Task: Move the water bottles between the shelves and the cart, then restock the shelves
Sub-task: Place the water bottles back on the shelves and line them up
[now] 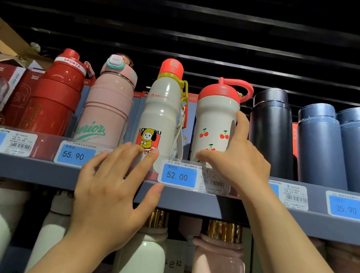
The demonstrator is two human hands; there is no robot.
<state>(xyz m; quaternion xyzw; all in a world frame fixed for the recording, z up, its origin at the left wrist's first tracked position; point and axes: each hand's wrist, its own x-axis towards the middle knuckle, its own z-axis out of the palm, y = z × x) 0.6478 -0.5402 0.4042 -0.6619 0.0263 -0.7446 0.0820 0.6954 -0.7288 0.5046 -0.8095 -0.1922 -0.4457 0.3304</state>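
Head view looks up at a grey shelf [36,168]. At 3 o'clock from centre, the right hand [236,163] grips the cherry-print bottle [215,122], thumb and fingers curled round its base. At 6 o'clock, the left hand [110,186] lies open, straight fingers touching the cartoon bottle [160,111] and the shelf edge. A black flask [269,128] stands just beside the cherry-print bottle.

Both bare arms reached upward; the left hand [109,195] lay flat with fingers [125,152] spread, the right hand [238,163] curled, pinching.
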